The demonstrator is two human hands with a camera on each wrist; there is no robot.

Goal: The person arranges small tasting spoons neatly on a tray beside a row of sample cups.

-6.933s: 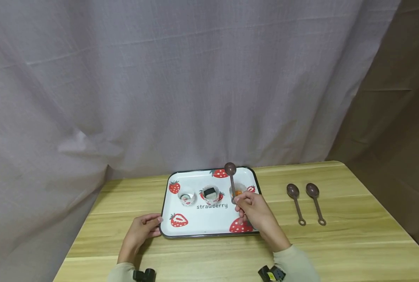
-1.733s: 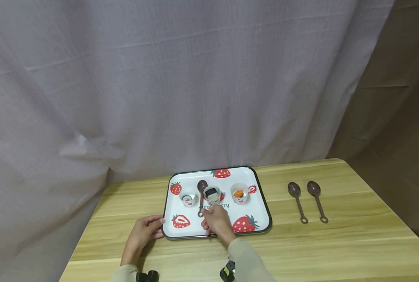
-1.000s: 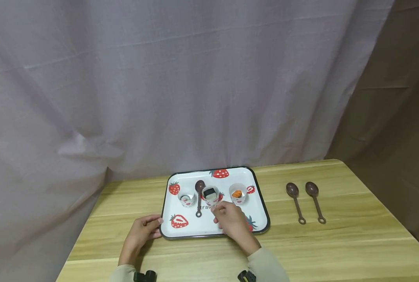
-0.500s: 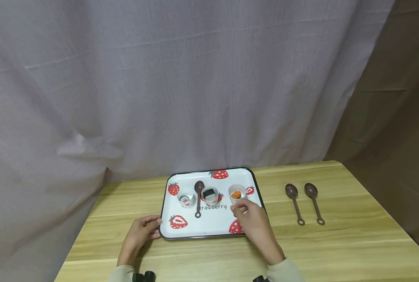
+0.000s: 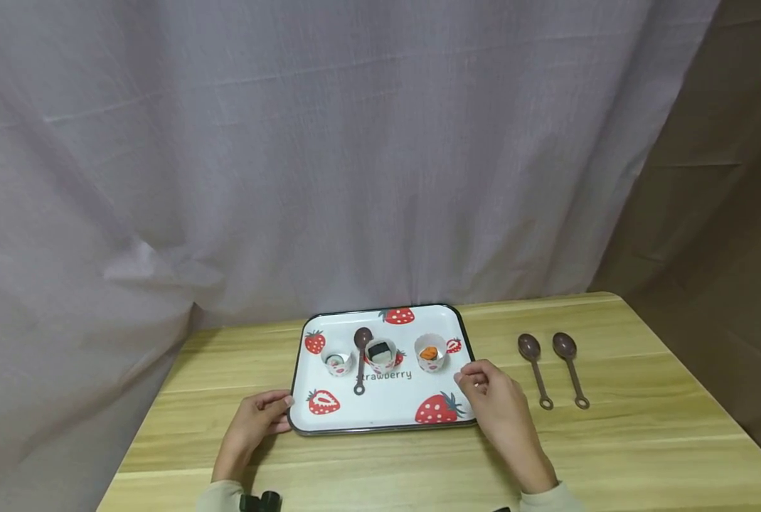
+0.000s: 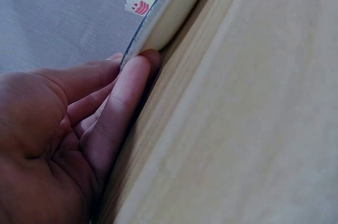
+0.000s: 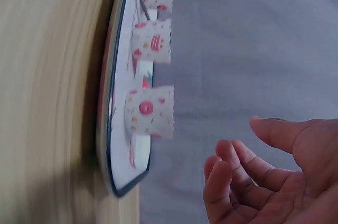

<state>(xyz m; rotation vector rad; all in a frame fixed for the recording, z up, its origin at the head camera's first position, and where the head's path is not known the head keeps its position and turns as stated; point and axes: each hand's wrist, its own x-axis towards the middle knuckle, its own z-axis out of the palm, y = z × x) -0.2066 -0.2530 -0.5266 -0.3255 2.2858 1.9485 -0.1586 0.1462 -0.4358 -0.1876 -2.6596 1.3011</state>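
My left hand (image 5: 257,421) pinches the left rim of a white strawberry-print tray (image 5: 380,412); the left wrist view shows thumb and fingers at its edge (image 6: 158,10). My right hand (image 5: 499,409), holding nothing, is over the tray's right edge, with thumb and fingers apart in the right wrist view. On the tray, a brown spoon (image 5: 360,366) lies between the left paper cup (image 5: 337,368) and the middle paper cup (image 5: 382,363). The left cup contains a small sushi roll piece, the middle one a black-and-white rice ball piece, and the right paper cup (image 5: 430,361) an orange piece (image 5: 428,353).
Two more brown spoons, a nearer one (image 5: 537,373) and a farther one (image 5: 571,370), lie side by side on the wooden table (image 5: 662,419) right of the tray. A grey curtain (image 5: 380,156) hangs behind the table's back edge.
My right hand carried the spoon from above the right cup to between the left and middle cups, let go of it there, then moved right to the tray's right edge. My left hand stayed put.
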